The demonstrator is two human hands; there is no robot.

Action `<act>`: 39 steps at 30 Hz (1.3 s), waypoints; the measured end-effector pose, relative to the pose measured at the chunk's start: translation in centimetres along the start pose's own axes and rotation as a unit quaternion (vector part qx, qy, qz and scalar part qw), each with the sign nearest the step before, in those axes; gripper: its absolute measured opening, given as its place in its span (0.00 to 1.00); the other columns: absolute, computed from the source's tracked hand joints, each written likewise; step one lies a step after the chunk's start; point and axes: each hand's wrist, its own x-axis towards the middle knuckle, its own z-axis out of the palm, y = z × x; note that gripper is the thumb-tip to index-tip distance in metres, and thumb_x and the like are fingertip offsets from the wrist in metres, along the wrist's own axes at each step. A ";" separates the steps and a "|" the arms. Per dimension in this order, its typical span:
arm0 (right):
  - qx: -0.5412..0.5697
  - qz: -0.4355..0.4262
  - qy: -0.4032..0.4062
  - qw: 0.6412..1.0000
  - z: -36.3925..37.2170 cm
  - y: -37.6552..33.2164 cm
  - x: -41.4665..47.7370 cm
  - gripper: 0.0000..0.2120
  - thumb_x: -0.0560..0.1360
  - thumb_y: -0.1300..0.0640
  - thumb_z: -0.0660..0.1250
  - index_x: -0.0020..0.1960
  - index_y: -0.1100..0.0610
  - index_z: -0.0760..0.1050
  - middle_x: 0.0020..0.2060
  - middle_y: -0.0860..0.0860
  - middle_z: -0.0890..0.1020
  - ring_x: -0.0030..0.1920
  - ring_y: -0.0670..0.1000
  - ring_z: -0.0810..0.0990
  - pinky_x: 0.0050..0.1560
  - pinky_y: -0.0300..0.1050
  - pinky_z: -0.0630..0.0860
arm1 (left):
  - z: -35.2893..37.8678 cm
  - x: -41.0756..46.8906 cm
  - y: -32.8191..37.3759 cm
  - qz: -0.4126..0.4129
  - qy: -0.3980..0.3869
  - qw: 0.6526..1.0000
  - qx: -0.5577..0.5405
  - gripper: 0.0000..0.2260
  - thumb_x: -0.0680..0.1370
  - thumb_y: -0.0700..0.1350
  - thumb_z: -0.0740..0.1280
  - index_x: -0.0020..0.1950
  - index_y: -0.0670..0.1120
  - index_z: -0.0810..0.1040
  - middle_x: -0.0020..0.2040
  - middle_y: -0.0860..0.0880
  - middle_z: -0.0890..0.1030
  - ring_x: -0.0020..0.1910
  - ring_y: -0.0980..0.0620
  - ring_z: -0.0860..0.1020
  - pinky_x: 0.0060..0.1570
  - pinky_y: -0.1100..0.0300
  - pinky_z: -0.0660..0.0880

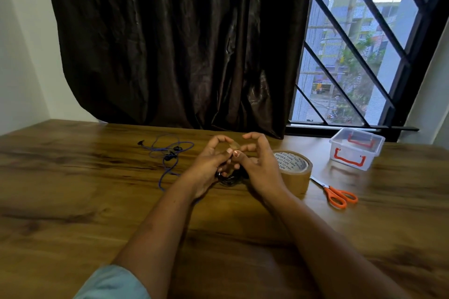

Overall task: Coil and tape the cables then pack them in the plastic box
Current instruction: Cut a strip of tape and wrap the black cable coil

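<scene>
In the head view, the fingers (215,143) of our left hand (209,162) and right hand (261,170) pinched a short strip of tape (233,146) between them. We judged it best to keep the strip taut and lower it squarely across the coil. The coiled black cable (228,180) lay on the counter (97,177) just beneath the fingers, partly hidden. The loose purple cable (170,153) lay to their left, and the plastic box (356,150) stood well to their right.
</scene>
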 end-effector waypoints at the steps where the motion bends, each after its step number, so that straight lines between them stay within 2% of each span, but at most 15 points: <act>1: -0.005 -0.004 0.003 1.000 0.0 -0.1 0.0 0.15 0.75 0.62 0.68 0.58 0.50 0.70 0.44 0.51 0.81 0.36 0.50 0.84 0.36 0.43 0.79 | 0.1 0.0 0.0 0.005 -0.001 1.000 0.007 0.05 0.80 0.38 0.59 0.54 0.47 0.70 0.27 0.54 0.77 0.23 0.61 0.72 0.24 0.68 0.66; 4: -0.016 -0.015 0.012 1.000 0.1 -0.3 -0.1 0.11 0.75 0.63 0.67 0.57 0.56 0.72 0.43 0.50 0.80 0.34 0.45 0.82 0.33 0.36 0.77 | 0.3 0.0 -0.2 0.013 -0.007 0.999 0.032 0.05 0.80 0.39 0.60 0.52 0.49 0.71 0.27 0.56 0.75 0.23 0.62 0.72 0.26 0.67 0.67; 8: -0.063 -0.024 0.045 0.997 0.2 -0.6 -0.2 0.05 0.76 0.63 0.66 0.52 0.61 0.75 0.47 0.55 0.81 0.33 0.43 0.80 0.33 0.37 0.77 | 0.3 0.1 -0.3 0.024 -0.007 0.999 0.041 0.05 0.80 0.39 0.59 0.53 0.48 0.71 0.26 0.56 0.74 0.23 0.62 0.71 0.28 0.66 0.66; 11: -0.094 -0.040 0.073 0.992 0.3 -0.8 -0.3 0.02 0.77 0.64 0.64 0.49 0.61 0.75 0.44 0.52 0.81 0.30 0.40 0.78 0.32 0.34 0.76 | 0.3 0.2 -0.3 0.031 -0.015 0.998 0.054 0.06 0.81 0.39 0.59 0.54 0.49 0.71 0.25 0.56 0.76 0.23 0.62 0.70 0.29 0.65 0.66; 13: -0.110 -0.063 0.091 0.988 0.4 -1.0 -0.3 0.03 0.78 0.65 0.63 0.48 0.61 0.75 0.42 0.49 0.79 0.32 0.35 0.77 0.31 0.27 0.72 | 0.3 0.2 -0.3 0.034 -0.019 0.997 0.062 0.07 0.81 0.39 0.58 0.55 0.49 0.71 0.25 0.55 0.77 0.23 0.63 0.70 0.29 0.65 0.66; 15: -0.131 -0.078 0.109 0.982 0.4 -1.0 -0.3 0.05 0.78 0.65 0.62 0.48 0.61 0.76 0.43 0.50 0.79 0.37 0.31 0.76 0.32 0.23 0.69 | 0.3 0.2 -0.4 0.036 -0.020 0.997 0.068 0.08 0.81 0.39 0.57 0.56 0.50 0.71 0.26 0.56 0.78 0.23 0.63 0.71 0.29 0.66 0.67; 19: -0.154 -0.096 0.128 0.975 0.4 -0.8 -0.3 0.06 0.78 0.66 0.60 0.48 0.60 0.75 0.45 0.54 0.79 0.43 0.41 0.76 0.37 0.25 0.68 | 0.5 0.4 -0.6 0.047 -0.020 0.997 0.062 0.11 0.81 0.39 0.57 0.59 0.52 0.73 0.28 0.58 0.79 0.25 0.63 0.74 0.28 0.69 0.70; 22: -0.152 -0.123 0.132 0.972 0.6 -1.0 -0.4 0.06 0.79 0.66 0.59 0.47 0.58 0.72 0.44 0.53 0.78 0.41 0.40 0.74 0.37 0.24 0.67 | 0.3 0.4 -0.7 0.032 -0.009 0.999 0.035 0.14 0.81 0.40 0.58 0.62 0.56 0.72 0.30 0.57 0.80 0.26 0.63 0.74 0.29 0.68 0.71; 25: -0.142 -0.136 0.093 0.976 0.7 -1.1 -0.5 0.05 0.80 0.65 0.58 0.48 0.58 0.71 0.44 0.53 0.77 0.40 0.37 0.74 0.39 0.25 0.68 | 0.0 0.6 -0.9 0.015 0.012 1.000 0.003 0.16 0.80 0.41 0.59 0.62 0.61 0.71 0.31 0.56 0.80 0.26 0.62 0.73 0.29 0.66 0.71; 28: -0.157 -0.119 0.033 0.980 0.6 -0.7 -0.4 0.04 0.79 0.65 0.58 0.49 0.62 0.72 0.46 0.54 0.74 0.43 0.37 0.72 0.43 0.27 0.68 | 0.0 0.8 -1.0 0.008 0.033 0.999 0.014 0.12 0.80 0.41 0.61 0.62 0.51 0.75 0.31 0.56 0.79 0.26 0.63 0.74 0.28 0.66 0.71; 30: -0.174 -0.113 0.000 0.978 0.4 -0.5 -0.3 0.04 0.79 0.64 0.59 0.49 0.62 0.72 0.47 0.53 0.73 0.44 0.37 0.70 0.45 0.26 0.68 | 0.0 0.9 -1.1 0.004 0.033 0.999 0.028 0.09 0.80 0.40 0.61 0.58 0.46 0.77 0.29 0.57 0.80 0.25 0.63 0.74 0.27 0.68 0.71; 33: -0.186 -0.114 -0.030 0.975 -0.1 -0.4 -0.2 0.04 0.79 0.63 0.59 0.47 0.58 0.72 0.46 0.50 0.72 0.45 0.36 0.70 0.45 0.27 0.68 | 0.0 0.9 -1.2 0.007 0.028 0.999 0.032 0.09 0.81 0.41 0.58 0.56 0.44 0.77 0.30 0.57 0.80 0.25 0.63 0.74 0.28 0.67 0.71; 36: -0.220 -0.112 -0.043 0.968 -0.4 -0.1 0.0 0.04 0.78 0.64 0.61 0.47 0.56 0.71 0.45 0.49 0.73 0.46 0.41 0.72 0.47 0.30 0.69 | 0.0 0.9 -1.3 0.007 0.028 0.999 0.046 0.10 0.82 0.42 0.56 0.57 0.44 0.76 0.29 0.58 0.79 0.25 0.63 0.74 0.30 0.65 0.71; 39: -0.268 -0.119 -0.051 0.955 -0.5 0.3 0.1 0.04 0.77 0.65 0.61 0.48 0.57 0.71 0.46 0.50 0.73 0.45 0.38 0.71 0.44 0.23 0.66 | 0.0 0.9 -1.3 -0.002 0.035 0.998 0.044 0.11 0.82 0.43 0.55 0.55 0.45 0.76 0.28 0.57 0.78 0.25 0.63 0.73 0.29 0.65 0.72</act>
